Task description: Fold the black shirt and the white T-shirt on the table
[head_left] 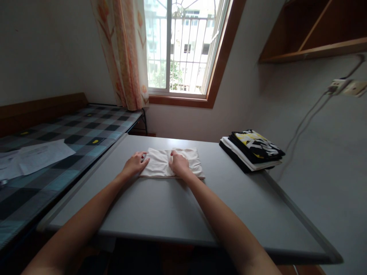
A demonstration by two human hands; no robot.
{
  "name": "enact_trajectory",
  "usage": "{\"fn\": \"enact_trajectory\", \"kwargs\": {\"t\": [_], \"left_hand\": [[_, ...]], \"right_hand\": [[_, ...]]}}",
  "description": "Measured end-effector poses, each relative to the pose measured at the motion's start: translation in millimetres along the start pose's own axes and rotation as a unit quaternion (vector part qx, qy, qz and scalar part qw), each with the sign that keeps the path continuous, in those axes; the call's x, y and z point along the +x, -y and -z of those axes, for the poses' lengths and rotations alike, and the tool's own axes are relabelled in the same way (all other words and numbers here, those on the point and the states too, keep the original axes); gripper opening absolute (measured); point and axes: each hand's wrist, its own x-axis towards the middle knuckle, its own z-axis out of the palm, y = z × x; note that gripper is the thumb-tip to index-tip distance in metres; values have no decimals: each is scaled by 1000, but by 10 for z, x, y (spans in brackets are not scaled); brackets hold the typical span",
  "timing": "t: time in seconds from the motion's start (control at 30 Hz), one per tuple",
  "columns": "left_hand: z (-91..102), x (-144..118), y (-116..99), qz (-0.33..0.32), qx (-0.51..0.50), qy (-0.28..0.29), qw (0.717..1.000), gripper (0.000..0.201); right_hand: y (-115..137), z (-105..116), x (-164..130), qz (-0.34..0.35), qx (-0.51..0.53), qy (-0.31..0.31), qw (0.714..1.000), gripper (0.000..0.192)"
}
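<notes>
A cream-white piece of cloth (pixel 159 162), folded into a flat rectangle with wrinkles across it, lies on the pale table (pixel 160 206). My left hand (pixel 135 163) is at its left end, thumb and fingers apart, with the fingertips at the cloth's edge. Over the middle of the cloth, my right hand (pixel 179 164) has its fingers curled and closed down on the fabric. Creases run out from under it. The fingertips of the right hand are partly hidden.
A stack of folded clothes (pixel 252 151), black and white with a printed top piece, sits at the table's right rear edge. Left of the table is a bed with a checked mattress (pixel 86 122) and papers (pixel 43 154). A window (pixel 183 49) and curtain (pixel 129 53) are behind.
</notes>
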Motion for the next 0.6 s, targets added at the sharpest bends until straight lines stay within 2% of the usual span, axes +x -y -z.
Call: {"fn": "enact_trajectory", "kwargs": {"t": [0.1,0.2,0.3,0.4,0.43,0.5,0.6], "left_hand": [[-50,-29,-85,-74,20,-30,997,41],[-106,-80,-211,-164,10,-5,986,38],[-137,-147,-342,-236,-1,37,971,40],[-138,-210,-444,-290,-4,86,953,50],[-134,-226,-466,-300,-2,101,949,54],[-128,-247,-487,-304,6,125,945,60],[-127,-251,-473,-300,15,142,943,60]], "right_hand": [[-34,10,-68,58,-18,9,998,32],[-199,79,-111,69,3,-8,998,30],[-481,204,-138,17,5,-74,997,28],[-826,314,-154,-75,-6,-125,989,33],[-936,334,-154,-107,3,-120,987,37],[-1120,345,-146,-154,37,-69,985,45],[-1251,313,-130,-174,75,8,982,51]]}}
